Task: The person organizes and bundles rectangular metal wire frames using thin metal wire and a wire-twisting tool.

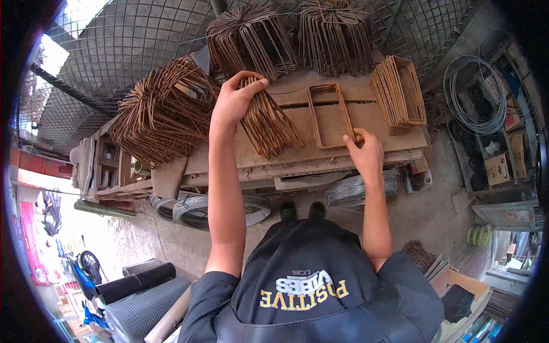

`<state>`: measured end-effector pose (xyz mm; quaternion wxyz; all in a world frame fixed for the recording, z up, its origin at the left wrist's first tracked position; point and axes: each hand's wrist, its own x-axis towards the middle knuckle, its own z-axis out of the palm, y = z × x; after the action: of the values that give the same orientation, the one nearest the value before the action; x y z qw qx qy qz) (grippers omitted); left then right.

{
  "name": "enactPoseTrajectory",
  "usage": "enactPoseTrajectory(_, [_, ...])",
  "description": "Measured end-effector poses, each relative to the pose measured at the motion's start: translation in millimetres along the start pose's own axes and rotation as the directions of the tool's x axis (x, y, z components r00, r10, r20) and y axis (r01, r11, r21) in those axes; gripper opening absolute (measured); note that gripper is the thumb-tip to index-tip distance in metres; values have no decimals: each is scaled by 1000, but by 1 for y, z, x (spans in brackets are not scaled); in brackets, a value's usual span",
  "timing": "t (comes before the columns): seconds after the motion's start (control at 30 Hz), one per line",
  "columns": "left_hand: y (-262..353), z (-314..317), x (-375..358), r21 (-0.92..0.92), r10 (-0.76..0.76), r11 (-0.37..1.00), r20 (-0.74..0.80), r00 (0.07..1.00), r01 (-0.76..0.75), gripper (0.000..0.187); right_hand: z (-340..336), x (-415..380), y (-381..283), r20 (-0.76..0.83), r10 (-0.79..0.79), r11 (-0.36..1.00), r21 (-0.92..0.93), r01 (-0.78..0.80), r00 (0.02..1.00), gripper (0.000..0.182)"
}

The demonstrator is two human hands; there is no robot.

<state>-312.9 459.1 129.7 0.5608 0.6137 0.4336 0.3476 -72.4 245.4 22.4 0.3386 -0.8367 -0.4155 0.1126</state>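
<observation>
My left hand (241, 98) is closed over the top end of a leaning stack of rusty rectangular rebar stirrups (273, 128) on the wooden bench (289, 163). To its right, a single rebar stirrup (345, 110) shows as an open rectangle near the bench's middle. My right hand (366, 153) pinches that stirrup at its lower right corner between thumb and fingers. Another neat row of stirrups (397, 94) stands at the bench's right end, apart from both hands.
Large bundles of stirrups stand at the left (163, 111) and along the back (251, 40), against a wire mesh (154, 37). Wire coils (363, 187) lie beneath the bench. A wire loop (476, 94) hangs at right. Mesh rolls (146, 308) lie lower left.
</observation>
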Motion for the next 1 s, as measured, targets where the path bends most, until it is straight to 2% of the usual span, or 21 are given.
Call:
enactPoseTrajectory(0.03, [0, 0, 0, 0, -1, 1000, 1, 1000, 1, 20, 3, 1, 7, 0, 1, 1000, 0, -1, 1000, 45])
enactPoseTrajectory(0.1, [2, 0, -1, 11, 0, 1000, 6, 1000, 0, 20, 8, 3, 11, -121, -24, 998, 46, 30, 992, 39])
enactPoseTrajectory(0.23, [4, 0, -2, 14, -8, 1000, 4, 1000, 8, 19, -3, 4, 0, -131, 33, 997, 74, -23, 991, 32])
enactPoseTrajectory(0.3, [2, 0, -1, -16, -16, 1000, 14, 1000, 16, 22, -5, 9, 4, -80, 136, 927, 363, -98, 988, 25])
enactPoseTrajectory(0.33, [1, -1, -1, -17, -16, 1000, 11, 1000, 16, 22, -4, 13, 9, -79, 133, 927, 363, -96, 988, 25])
enactPoseTrajectory(0.4, [0, -1, 0, -11, -1, 1000, 21, 1000, 2, 22, -4, 22, 19, -117, 157, 808, 586, -59, 981, 21])
enactPoseTrajectory(0.47, [1, -1, 0, -3, 4, 1000, 20, 1000, -4, 22, -11, 27, 23, -137, 151, 820, 571, -47, 979, 20])
enactPoseTrajectory(0.53, [3, -1, -1, 5, 12, 1000, 17, 1000, -12, 22, -14, 31, 24, -244, 132, 801, 597, 42, 961, 21])
enactPoseTrajectory(0.6, [4, 0, -2, 14, -1, 1000, 1, 1000, 1, 18, -19, 32, 22, -252, 151, 824, 566, 19, 956, 23])
enactPoseTrajectory(0.67, [6, 2, -5, 6, -13, 1000, -7, 1000, 13, 18, -22, 33, 16, -359, 114, 831, 545, 109, 926, 25])
enactPoseTrajectory(0.8, [5, 1, -5, 29, -8, 1000, -6, 1000, 8, 21, -31, 27, -5, -347, 128, 804, 585, 108, 929, 25])
enactPoseTrajectory(0.87, [1, -1, -1, 30, 1, 1000, 6, 1000, -1, 21, -30, 28, -8, -423, -65, 841, 465, 278, 904, 22])
enactPoseTrajectory(1.0, [0, 0, -1, 5, 3, 1000, -3, 1000, -3, 19, -36, 22, -32, -338, -177, 889, 349, 298, 924, 19])
